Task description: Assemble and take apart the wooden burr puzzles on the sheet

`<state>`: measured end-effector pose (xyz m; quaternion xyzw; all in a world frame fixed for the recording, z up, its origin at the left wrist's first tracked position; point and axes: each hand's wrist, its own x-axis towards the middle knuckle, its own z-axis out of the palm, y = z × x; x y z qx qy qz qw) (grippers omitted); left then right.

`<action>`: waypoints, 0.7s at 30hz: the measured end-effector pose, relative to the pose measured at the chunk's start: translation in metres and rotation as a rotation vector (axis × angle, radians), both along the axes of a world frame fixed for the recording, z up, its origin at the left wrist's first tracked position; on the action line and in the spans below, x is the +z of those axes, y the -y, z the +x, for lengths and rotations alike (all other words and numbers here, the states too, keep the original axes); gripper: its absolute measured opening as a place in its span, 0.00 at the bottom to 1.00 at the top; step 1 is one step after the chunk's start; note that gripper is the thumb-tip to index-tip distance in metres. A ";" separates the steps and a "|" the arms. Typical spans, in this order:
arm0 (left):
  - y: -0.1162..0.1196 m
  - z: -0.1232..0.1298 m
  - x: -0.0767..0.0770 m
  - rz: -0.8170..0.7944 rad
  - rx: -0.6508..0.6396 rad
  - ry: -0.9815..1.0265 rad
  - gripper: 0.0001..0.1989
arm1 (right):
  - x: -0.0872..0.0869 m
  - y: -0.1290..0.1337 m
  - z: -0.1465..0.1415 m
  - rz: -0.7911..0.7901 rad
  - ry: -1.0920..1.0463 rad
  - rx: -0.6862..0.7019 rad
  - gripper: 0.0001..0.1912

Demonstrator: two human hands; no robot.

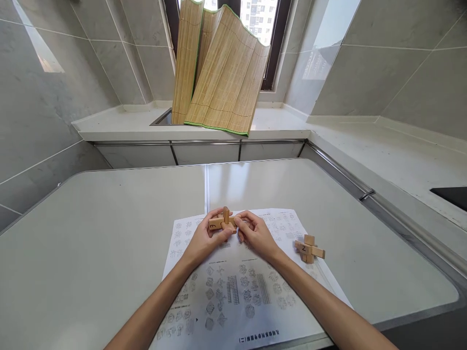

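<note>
A wooden burr puzzle [226,222] made of crossed blocks is held above a printed sheet. One of its blocks points upward and another, at the left, bears a dark mark. My left hand [208,233] is closed round its left side, thumb along the front. The fingers of my right hand [254,232] pinch its right end. Under both hands lies the white instruction sheet [219,335], covered in small drawings of puzzle shapes. On the sheet's right part rests a second wooden burr puzzle [308,249], assembled as a cross and marked with a number.
The sheet lies on a pale table [109,253] with a seam running away from me. Beyond it, a bamboo mat [226,73] leans before the window on a white ledge [127,124]. A counter [383,146] with a metal rail [339,167] borders the right side.
</note>
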<state>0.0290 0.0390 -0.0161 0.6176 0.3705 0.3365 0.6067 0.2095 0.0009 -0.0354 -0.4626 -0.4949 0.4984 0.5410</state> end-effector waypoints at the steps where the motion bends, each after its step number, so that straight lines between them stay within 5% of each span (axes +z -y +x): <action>1: 0.000 0.000 -0.001 0.011 -0.011 -0.002 0.36 | 0.001 0.001 0.000 0.001 -0.011 0.003 0.21; 21: -0.001 -0.001 -0.006 0.075 -0.009 0.078 0.34 | 0.011 0.013 0.002 0.025 0.091 0.112 0.19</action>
